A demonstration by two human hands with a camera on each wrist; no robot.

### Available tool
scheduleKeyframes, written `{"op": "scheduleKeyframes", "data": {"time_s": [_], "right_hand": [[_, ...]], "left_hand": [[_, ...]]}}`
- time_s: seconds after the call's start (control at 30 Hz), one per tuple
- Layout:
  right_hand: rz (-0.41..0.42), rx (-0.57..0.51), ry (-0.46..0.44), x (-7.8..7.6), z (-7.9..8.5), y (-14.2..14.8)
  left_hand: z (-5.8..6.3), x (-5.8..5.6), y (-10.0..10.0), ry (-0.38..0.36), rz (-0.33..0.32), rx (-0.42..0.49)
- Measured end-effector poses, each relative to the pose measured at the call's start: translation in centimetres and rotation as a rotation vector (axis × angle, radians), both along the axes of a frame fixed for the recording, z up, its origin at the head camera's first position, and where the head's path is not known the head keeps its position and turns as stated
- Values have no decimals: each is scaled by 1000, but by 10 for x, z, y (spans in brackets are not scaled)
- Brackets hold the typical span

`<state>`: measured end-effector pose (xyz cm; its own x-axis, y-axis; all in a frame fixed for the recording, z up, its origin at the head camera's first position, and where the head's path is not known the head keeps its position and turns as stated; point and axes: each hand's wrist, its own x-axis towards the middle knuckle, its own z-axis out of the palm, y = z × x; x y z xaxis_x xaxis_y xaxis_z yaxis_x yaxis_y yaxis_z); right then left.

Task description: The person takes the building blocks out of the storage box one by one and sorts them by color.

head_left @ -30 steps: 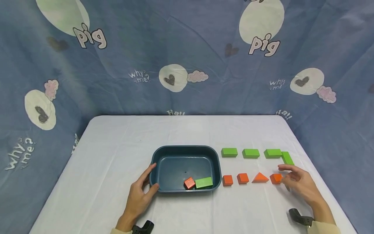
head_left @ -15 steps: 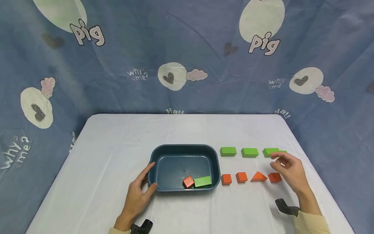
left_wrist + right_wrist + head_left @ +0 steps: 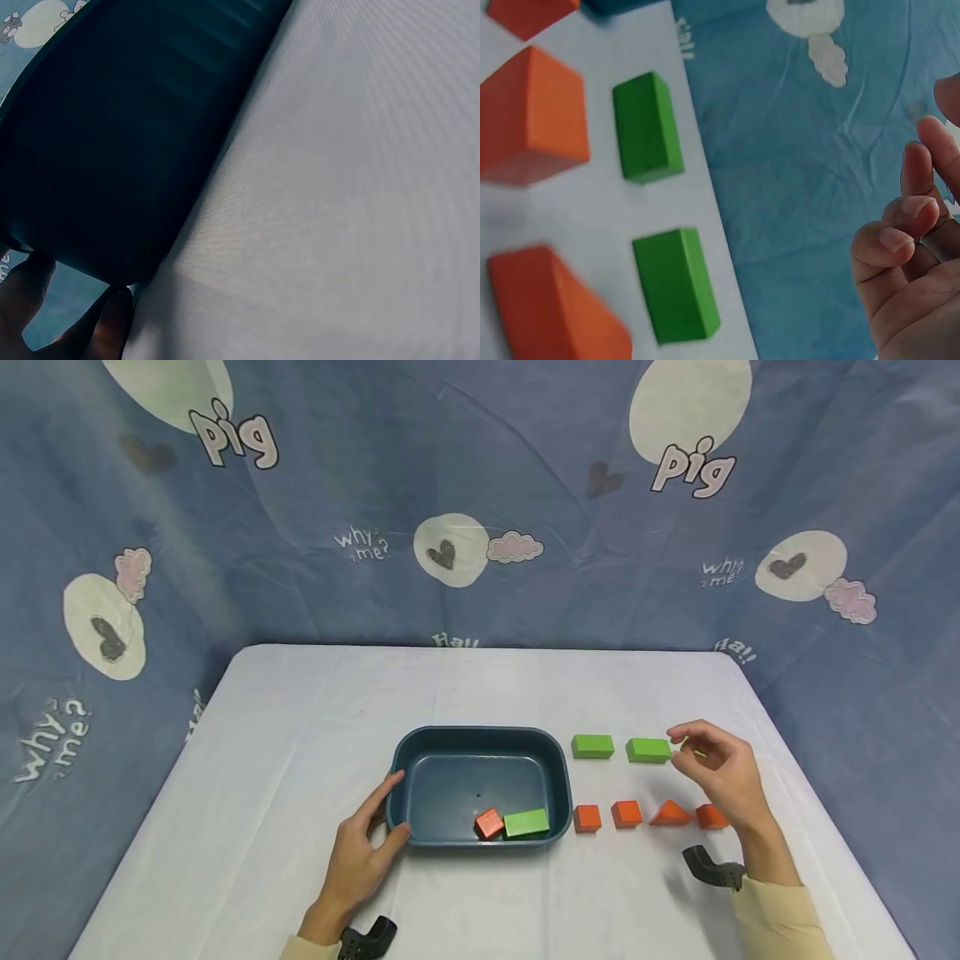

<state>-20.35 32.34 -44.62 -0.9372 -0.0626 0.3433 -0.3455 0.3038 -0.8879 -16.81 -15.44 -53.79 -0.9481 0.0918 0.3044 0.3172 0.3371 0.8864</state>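
Note:
A dark blue tray (image 3: 480, 843) stands on the white table, with one orange cube (image 3: 489, 823) and one green block (image 3: 527, 822) inside. My left hand (image 3: 356, 860) rests against the tray's left end, its thumb and forefinger spread and touching the rim; its other fingers are mostly hidden. Over the right side of the table is my right hand (image 3: 722, 768), thumb and forefinger apart around a gap. Its fingertips are near a green block (image 3: 648, 750), and it partly hides more green behind it. In the right wrist view its fingers are loosely bent and hold nothing.
Another green block (image 3: 592, 746) lies right of the tray. In front runs a row of orange pieces: a cube (image 3: 587, 818), a second cube (image 3: 626, 814), a triangular block (image 3: 671, 813) and a block (image 3: 711, 816) beside my right wrist. Blue printed cloth surrounds the table.
My right hand has moved left and away from me, from beside the rightmost orange block to the green row. My left hand and the tray stay as they were.

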Motion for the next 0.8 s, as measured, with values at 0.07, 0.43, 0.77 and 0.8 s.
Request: {"op": "scheduleKeyframes", "data": {"time_s": [0.07, 0.43, 0.77, 0.8], "right_hand": [[22, -12, 8, -4, 1, -5], [136, -45, 24, -27, 5, -35], [271, -51, 29, -52, 9, -71], [284, -44, 27, -55, 10, -75]], "left_hand": [[0, 0, 0, 0, -2, 8], [2, 2, 1, -16, 4, -3], [0, 1, -1, -12, 5, -4], [0, 1, -1, -14, 4, 1]]}}
